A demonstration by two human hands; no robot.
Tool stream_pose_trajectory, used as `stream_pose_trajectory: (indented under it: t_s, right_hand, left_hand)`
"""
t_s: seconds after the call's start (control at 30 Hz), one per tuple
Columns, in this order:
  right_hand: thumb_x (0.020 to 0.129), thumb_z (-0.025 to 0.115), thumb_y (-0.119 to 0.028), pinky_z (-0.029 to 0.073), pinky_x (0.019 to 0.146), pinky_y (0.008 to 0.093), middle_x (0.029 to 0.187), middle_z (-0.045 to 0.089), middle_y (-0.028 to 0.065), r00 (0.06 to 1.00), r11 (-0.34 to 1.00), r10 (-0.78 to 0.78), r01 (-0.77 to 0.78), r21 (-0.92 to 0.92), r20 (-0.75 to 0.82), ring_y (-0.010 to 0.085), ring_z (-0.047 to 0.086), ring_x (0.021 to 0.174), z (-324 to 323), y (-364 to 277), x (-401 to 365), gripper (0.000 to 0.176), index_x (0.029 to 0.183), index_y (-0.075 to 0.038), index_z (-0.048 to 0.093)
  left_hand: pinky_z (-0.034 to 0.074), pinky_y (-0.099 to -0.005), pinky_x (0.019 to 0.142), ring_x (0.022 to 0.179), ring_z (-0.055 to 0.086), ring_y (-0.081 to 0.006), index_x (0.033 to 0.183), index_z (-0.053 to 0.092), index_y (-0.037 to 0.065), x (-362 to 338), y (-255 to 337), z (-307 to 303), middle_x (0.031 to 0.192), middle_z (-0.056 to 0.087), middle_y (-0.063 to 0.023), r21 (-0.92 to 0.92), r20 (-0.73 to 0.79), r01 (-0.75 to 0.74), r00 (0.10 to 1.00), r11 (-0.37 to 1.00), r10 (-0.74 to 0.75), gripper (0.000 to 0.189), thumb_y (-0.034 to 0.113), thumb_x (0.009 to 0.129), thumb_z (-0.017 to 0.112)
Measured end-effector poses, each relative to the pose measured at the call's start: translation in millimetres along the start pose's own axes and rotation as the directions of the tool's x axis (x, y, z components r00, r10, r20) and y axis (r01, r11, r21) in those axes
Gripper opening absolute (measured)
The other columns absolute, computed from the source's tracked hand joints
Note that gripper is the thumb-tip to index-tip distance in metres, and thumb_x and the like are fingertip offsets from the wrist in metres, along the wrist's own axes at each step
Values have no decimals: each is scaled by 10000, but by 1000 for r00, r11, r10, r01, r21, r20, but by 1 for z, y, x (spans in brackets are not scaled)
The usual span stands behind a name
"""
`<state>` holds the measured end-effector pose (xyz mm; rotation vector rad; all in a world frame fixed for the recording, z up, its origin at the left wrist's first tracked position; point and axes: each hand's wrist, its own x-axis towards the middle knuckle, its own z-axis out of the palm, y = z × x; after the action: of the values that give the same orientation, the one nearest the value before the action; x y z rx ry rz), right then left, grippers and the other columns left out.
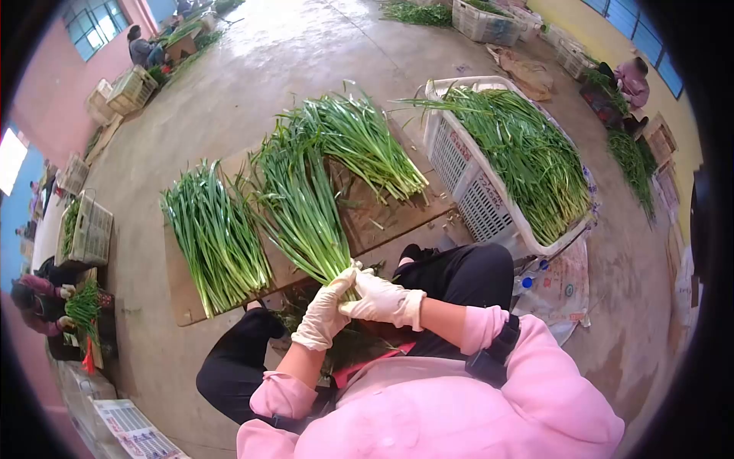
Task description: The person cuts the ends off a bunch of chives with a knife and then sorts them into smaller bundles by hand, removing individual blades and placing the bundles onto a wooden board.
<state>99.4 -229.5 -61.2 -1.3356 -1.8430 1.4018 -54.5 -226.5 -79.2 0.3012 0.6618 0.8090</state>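
In white gloves, my left hand [321, 315] and my right hand [380, 297] close together round the pale stem ends of a bunch of garlic chives [312, 222]. Its green leaves fan away from me over a low brown board [183, 294]. To the left on that board lies another pile of garlic chives [215, 241]. A third pile [367, 145] lies at the far right of the board, its leaf tips close to those of the held bunch. The gloves hide the very ends of the held stems.
A white plastic crate [466, 183] heaped with chives stands right of the board. Beside my right knee, a blue-capped bottle [527, 282] lies near a printed sack [562, 294]. Other people work at left [46, 306] and right [633, 83], among more crates [90, 229].
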Motion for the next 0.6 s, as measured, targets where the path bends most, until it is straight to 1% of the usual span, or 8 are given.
stream_pose_trajectory:
  t_s: [0.1, 0.2, 0.27, 0.37, 0.4, 0.43, 0.53, 0.6]
  right_hand:
    - [866, 630, -292, 500, 746, 434, 842, 679, 159, 957, 986, -130, 152, -67, 260, 314, 652, 833, -29, -11, -3, 370, 1073, 15, 638]
    - [1019, 566, -282, 419, 570, 257, 723, 605, -31, 997, 896, 50, -70, 439, 56, 55, 514, 633, -44, -12, -11, 304, 924, -24, 695]
    - [1039, 558, -246, 441, 597, 244, 725, 618, -42, 991, 894, 52, 10, 447, -127, 41, 525, 655, -53, -24, -9, 277, 974, -22, 707]
    - [960, 678, -271, 512, 753, 326, 866, 683, 82, 913, 928, -222, 305, 212, -343, 157, 633, 796, -30, -3, 17, 312, 1109, 2, 682]
    - [919, 726, -285, 512, 757, 347, 891, 666, 109, 959, 993, -90, 108, 55, -269, 191, 640, 825, -35, -21, 13, 345, 1119, -8, 674]
    - [903, 748, -293, 506, 713, 337, 833, 654, 97, 930, 987, -157, 137, -80, -332, 173, 623, 772, -27, -23, 19, 303, 1015, -19, 685]
    - [902, 753, -302, 469, 614, 323, 710, 602, 39, 979, 884, 83, 14, 467, -188, 121, 549, 660, -23, -20, 35, 312, 804, -26, 644]
    - [946, 712, -281, 434, 552, 286, 683, 571, -6, 928, 857, 159, 39, 514, -336, 85, 501, 600, -43, -9, 46, 304, 760, -60, 617]
  left_hand:
    - [542, -382, 965, 1137, 648, -255, 1413, 508, 44, -12, 2, -4, 1311, 637, -135, -56, 15, 9, 1000, 998, -9, 464, 172, 980, 617]
    - [575, -329, 809, 948, 686, -204, 1406, 516, 21, -22, 5, -13, 1264, 663, -132, -21, 11, 1, 1000, 1000, -1, 469, 164, 972, 618]
    - [563, -319, 701, 813, 660, -169, 1354, 547, 16, -33, 5, -1, 1193, 687, -127, -2, -38, -9, 999, 1000, 8, 414, 157, 971, 620]
    - [552, -320, 667, 757, 646, -165, 1282, 577, 18, -31, -8, -17, 1123, 702, -120, 36, 9, -37, 999, 999, 36, 347, 164, 971, 629]
    - [540, -306, 652, 739, 642, -160, 1211, 603, 16, -34, -9, -10, 1060, 706, -116, 70, -1, -52, 999, 996, 52, 288, 164, 967, 637]
    - [540, -301, 651, 739, 641, -158, 1209, 603, 16, -38, -12, -5, 1045, 704, -113, 88, -4, -50, 999, 995, 51, 284, 162, 968, 635]
    - [537, -282, 656, 744, 636, -144, 1330, 536, 11, -44, -17, -8, 1030, 681, -100, 100, 10, -66, 998, 993, 65, 389, 163, 983, 623]
    - [537, -280, 663, 750, 635, -139, 1409, 469, 11, -46, -15, -17, 1050, 669, -96, -29, 17, -11, 1000, 1000, 12, 477, 182, 990, 622]
